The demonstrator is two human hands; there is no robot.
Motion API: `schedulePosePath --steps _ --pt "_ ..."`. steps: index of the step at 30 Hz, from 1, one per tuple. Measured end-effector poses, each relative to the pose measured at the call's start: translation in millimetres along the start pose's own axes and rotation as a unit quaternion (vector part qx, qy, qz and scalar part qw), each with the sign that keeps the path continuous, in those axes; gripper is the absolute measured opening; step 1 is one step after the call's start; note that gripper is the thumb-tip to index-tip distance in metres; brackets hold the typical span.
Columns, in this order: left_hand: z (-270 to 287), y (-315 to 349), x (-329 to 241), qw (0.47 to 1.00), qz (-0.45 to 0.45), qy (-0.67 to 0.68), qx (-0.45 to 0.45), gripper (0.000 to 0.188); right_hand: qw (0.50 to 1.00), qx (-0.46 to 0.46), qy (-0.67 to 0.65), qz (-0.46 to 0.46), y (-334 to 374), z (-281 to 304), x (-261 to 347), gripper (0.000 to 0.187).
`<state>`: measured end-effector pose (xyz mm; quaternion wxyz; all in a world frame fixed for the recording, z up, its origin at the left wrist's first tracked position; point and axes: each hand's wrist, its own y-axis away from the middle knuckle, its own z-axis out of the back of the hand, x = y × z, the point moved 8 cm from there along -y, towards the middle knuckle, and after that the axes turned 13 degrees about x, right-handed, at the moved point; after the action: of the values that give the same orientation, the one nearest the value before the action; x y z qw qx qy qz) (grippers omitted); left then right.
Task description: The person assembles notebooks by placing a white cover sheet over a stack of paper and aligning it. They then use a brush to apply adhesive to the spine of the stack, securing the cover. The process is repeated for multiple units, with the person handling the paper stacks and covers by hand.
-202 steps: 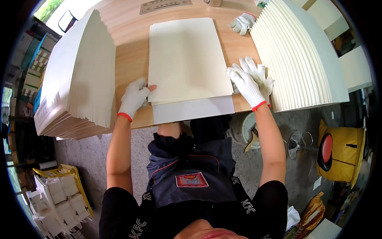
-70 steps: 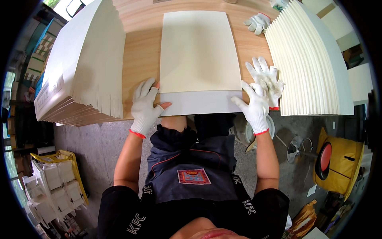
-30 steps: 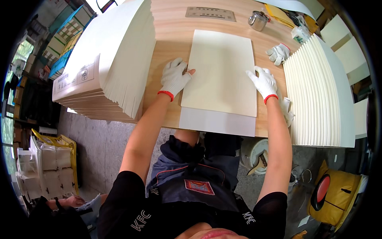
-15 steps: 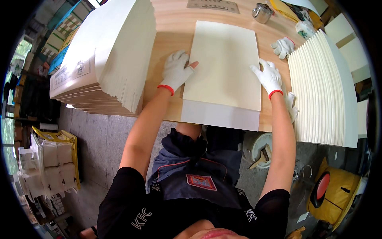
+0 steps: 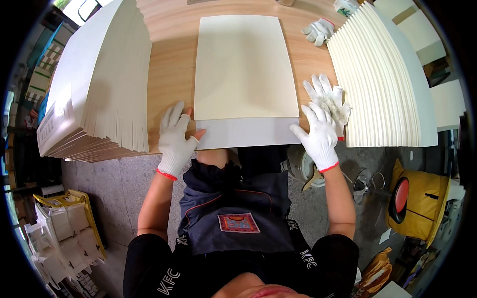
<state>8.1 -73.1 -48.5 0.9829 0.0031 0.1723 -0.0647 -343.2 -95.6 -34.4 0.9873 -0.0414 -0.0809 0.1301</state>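
**Two gloved hands at the near edge of a cream sheet**

The person sits at a wooden table [image 5: 174, 64], both hands in white knit gloves with red cuffs. The left hand [image 5: 175, 140] lies flat with fingers spread at the table's near edge, its thumb touching the lower left corner of the grey board [image 5: 247, 132]. The right hand [image 5: 319, 134] is spread open too, palm down, thumb against the board's lower right corner; it grips nothing. On the grey board rests a large cream sheet [image 5: 243, 64], covering all but a strip nearest the person. Under the right hand's fingers lies a soiled spare glove [image 5: 332, 99], beside a fanned stack of cream sheets [image 5: 382, 84] on the right. Another loose glove [image 5: 318, 31] lies farther back. On the left stands a tall stack of white boards [image 5: 99, 84], overhanging the table edge.
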Motion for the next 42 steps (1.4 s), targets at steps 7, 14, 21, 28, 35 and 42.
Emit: schedulePosePath --steps 7,14,21,28,35,42 --pt "-1 5 -5 0.999 -0.023 0.014 -0.023 0.041 0.997 -0.037 -0.056 -0.026 5 -12 0 0.048" --pt "-1 5 -6 1.000 -0.021 0.004 -0.016 0.037 0.997 -0.026 -0.066 -0.039 8 -8 4 0.050" --pt "0 8 -2 1.000 -0.020 0.010 -0.020 0.038 0.997 -0.016 -0.066 -0.041 9 -12 7 0.054" --pt "3 6 -6 0.999 -0.028 0.021 -0.017 0.039 0.998 -0.008 -0.048 -0.029 10 -14 5 0.056" --pt "-3 6 -2 0.999 -0.023 0.018 -0.019 0.036 0.998 0.000 -0.044 -0.035 8 -17 4 0.058" --pt "-4 6 -1 1.000 -0.025 0.003 -0.017 0.040 0.999 -0.014 -0.019 -0.027 10 -16 5 0.059"
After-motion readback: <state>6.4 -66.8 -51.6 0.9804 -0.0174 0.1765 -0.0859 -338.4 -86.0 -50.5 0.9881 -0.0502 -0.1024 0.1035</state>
